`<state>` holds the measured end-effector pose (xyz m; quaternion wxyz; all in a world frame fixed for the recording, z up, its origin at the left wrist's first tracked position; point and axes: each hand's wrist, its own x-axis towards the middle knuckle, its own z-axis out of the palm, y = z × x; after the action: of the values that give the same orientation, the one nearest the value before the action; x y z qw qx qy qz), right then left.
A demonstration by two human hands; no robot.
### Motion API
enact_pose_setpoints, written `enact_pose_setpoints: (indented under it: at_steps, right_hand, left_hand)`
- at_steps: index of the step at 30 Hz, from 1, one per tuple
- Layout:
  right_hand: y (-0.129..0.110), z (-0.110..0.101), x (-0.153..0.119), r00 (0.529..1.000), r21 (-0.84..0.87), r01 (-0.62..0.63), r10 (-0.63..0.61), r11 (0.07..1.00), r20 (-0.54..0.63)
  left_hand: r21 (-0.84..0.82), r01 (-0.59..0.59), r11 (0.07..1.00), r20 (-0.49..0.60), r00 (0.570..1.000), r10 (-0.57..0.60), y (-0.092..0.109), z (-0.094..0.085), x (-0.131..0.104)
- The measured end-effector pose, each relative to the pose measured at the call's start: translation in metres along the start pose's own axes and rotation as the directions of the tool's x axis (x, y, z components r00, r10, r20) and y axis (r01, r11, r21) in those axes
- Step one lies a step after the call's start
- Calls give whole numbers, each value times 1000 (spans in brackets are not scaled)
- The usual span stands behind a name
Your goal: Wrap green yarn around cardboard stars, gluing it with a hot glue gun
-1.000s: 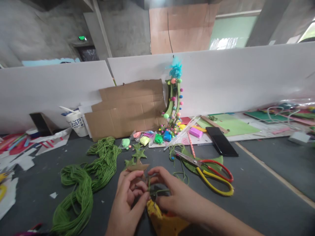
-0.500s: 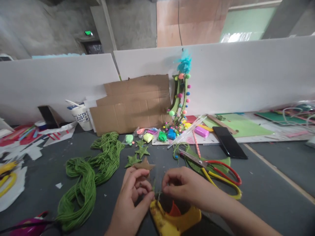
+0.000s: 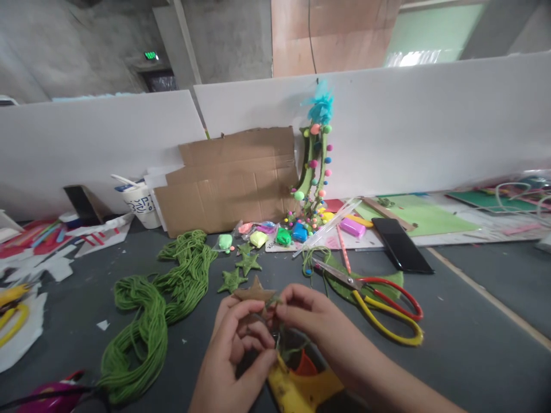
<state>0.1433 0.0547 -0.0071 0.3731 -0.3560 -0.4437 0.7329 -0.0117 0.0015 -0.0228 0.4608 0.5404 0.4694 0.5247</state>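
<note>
My left hand (image 3: 241, 355) is closed, fingers curled around a brown cardboard star (image 3: 255, 289) whose upper points show above the knuckles. My right hand (image 3: 307, 312) pinches a strand of green yarn (image 3: 278, 300) close to the star's right side. Just below the fingers lies a yellow glue gun (image 3: 297, 387) with an orange trigger, partly covered by both hands. Two green yarn-covered stars (image 3: 248, 263) rest on the table beyond, with part of another behind them. To the left is a skein of green yarn (image 3: 142, 338).
Scissors (image 3: 365, 292) with red and yellow handles lie right of my hands over green felt. Behind are clay packets (image 3: 258, 238), a black phone (image 3: 400, 244), a pompom-decorated green piece (image 3: 316, 166) and a cardboard sheet (image 3: 232, 189). Yellow-handled scissors (image 3: 15, 315) sit far left.
My right hand has moved left and slightly up, bringing the yarn against the cardboard star. My left hand has shifted a little to the right.
</note>
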Motion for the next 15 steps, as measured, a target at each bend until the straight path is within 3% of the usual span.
enact_pose_setpoints:
  at_steps: [2, 4, 7, 10, 15]
  right_hand:
    - [-8, -2, -2, 1000, 184, -7, 9, 983, -8]
    - [-15, -4, -3, 997, 218, -37, 50, 975, -51]
    - [-18, -6, -1, 989, 9, -50, 51, 999, -137]
    - [-14, -6, 1, 993, -193, -48, 26, 980, -118]
    - [-8, -7, 4, 991, -315, 9, -50, 949, -123]
  left_hand:
    - [-67, 45, 997, -2, 999, -45, 2, -2, 2]
    - [-145, 111, 983, 10, 994, -110, 3, -5, 4]
    - [-233, 184, 955, 25, 983, -184, 4, -5, 6]
    - [-253, 192, 948, 44, 981, -187, 4, -3, 7]
    - [-217, 189, 958, 70, 981, -178, 6, 1, 5]
